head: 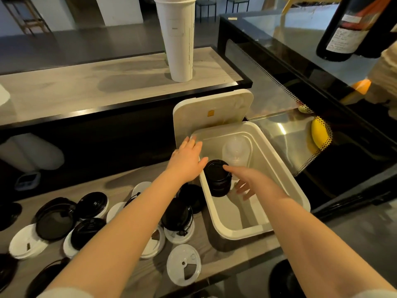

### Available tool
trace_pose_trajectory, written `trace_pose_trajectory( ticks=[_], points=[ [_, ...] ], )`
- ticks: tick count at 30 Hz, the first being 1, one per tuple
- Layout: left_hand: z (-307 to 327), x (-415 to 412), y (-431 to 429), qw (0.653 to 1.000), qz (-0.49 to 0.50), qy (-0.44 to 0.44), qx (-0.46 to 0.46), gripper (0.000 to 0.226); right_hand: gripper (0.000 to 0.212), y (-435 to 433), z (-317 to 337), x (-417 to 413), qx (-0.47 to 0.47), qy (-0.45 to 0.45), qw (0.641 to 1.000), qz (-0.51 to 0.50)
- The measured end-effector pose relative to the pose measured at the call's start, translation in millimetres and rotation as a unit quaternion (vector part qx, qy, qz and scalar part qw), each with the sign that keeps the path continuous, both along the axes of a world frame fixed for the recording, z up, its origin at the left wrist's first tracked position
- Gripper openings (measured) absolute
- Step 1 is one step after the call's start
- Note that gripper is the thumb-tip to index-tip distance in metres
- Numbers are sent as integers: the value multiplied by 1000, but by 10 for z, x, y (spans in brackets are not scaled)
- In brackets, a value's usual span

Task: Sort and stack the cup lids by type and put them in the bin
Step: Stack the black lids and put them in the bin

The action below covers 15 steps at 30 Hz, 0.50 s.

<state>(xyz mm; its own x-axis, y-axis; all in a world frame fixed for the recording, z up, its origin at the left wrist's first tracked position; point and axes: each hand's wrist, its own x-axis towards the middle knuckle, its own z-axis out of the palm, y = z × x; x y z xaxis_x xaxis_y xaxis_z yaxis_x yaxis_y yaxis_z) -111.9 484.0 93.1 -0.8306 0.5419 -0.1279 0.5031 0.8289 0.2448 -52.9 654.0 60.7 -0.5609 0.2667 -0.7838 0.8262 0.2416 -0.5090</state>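
Black lid stack [217, 179]: stands upright inside the white bin [285, 168], against its left wall, near the middle of that wall's length. Clear lid stack [235, 152] sits just behind it, deeper in the bin. Right hand [250, 182] is inside the bin, right of the black stack, fingers spread and holding nothing; one fingertip appears to reach the stack's top edge, contact uncertain. Left hand [189, 158] rests open over the bin's left rim, fingers loose, gripping nothing, thumb beside the stack. Step in hand, by my reading: settling the black stack. Do it well by steadying from both sides, pressing it flush to the wall, and lifting the hands straight up so it stays upright. Loose lids [90, 214], black, white and clear, lie unsorted left of the bin on the counter [225, 261].
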Motion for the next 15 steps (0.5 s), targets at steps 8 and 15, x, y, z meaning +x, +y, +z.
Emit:
trace_pose_trajectory(
  ticks=[8,15],
  points=[
    [414,-37,-644,995,2,-12,-100,60,63,-274,611,101,179,80,973,124],
    [526,16,-1700,992,74,-56,-89,63,54,-1220,873,9,299,173,903,253]
  ],
)
